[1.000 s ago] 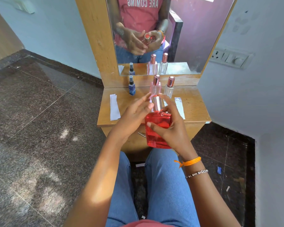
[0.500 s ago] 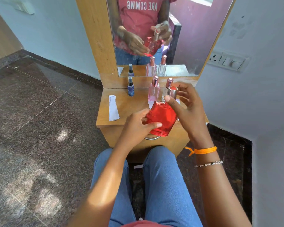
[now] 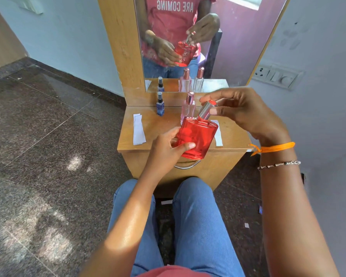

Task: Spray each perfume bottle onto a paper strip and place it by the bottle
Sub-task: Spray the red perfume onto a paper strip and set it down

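Note:
A flat red perfume bottle (image 3: 196,138) is held tilted above the front of the wooden dresser top (image 3: 158,126). My left hand (image 3: 166,148) grips its lower left corner. My right hand (image 3: 240,110) pinches its silver cap (image 3: 206,110) with thumb and fingertips. Behind it stand a pink bottle with a rose-gold cap (image 3: 188,106) and a small blue spray bottle (image 3: 160,105). A white paper strip (image 3: 138,129) lies at the left of the top. Another strip (image 3: 218,134) shows at the right, partly hidden by the red bottle.
A mirror (image 3: 208,37) backs the dresser and reflects the hands and bottles. A switch panel (image 3: 276,75) sits on the right wall. My knees in blue jeans (image 3: 196,216) are under the dresser front. Dark stone floor lies to the left.
The red bottle went from upright near my lap up and forward, tilted. My right hand shifted from its body to the cap; my left hand took the lower corner.

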A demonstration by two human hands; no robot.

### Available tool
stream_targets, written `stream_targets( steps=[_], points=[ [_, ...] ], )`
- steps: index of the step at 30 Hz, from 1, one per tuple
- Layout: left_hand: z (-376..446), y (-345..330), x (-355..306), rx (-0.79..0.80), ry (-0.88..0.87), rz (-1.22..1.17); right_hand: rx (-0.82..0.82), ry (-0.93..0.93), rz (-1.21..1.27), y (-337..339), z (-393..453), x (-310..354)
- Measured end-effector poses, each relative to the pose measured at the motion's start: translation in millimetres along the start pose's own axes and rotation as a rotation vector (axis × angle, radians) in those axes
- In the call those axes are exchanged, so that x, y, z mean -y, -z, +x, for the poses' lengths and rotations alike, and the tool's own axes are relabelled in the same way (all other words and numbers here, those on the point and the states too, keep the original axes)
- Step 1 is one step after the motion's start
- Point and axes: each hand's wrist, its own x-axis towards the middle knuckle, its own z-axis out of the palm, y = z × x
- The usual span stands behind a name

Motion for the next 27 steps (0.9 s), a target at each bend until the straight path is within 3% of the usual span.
stream_targets(
  steps=[5,9,14,23,25,27],
  points=[
    [3.3,12.6,1.7,0.084,-0.006,0.019,0.151,0.017,-0.080,12.1,1.7,6.1],
    [3.6,14.5,3.5,0.059,-0.027,-0.026,0.120,0.035,-0.109,7.3,1.3,8.0],
    [-0.4,-0.8,5.4,-0.017,-0.055,-0.042,-0.024,-0.001,-0.132,-5.0,-1.5,11.0],
    [-4.1,-23.2,3.0,-0.245,-0.117,0.182,-0.468,-0.145,-0.245,-35.0,-4.3,2.2],
    [-3.1,-16.9,2.1,-0.154,-0.107,0.112,-0.413,-0.142,-0.274,-29.5,-4.6,8.7],
    [0.0,-7.1,1.2,-0.022,-0.074,0.025,-0.260,-0.124,-0.290,-15.8,-2.9,14.6]
  ],
)
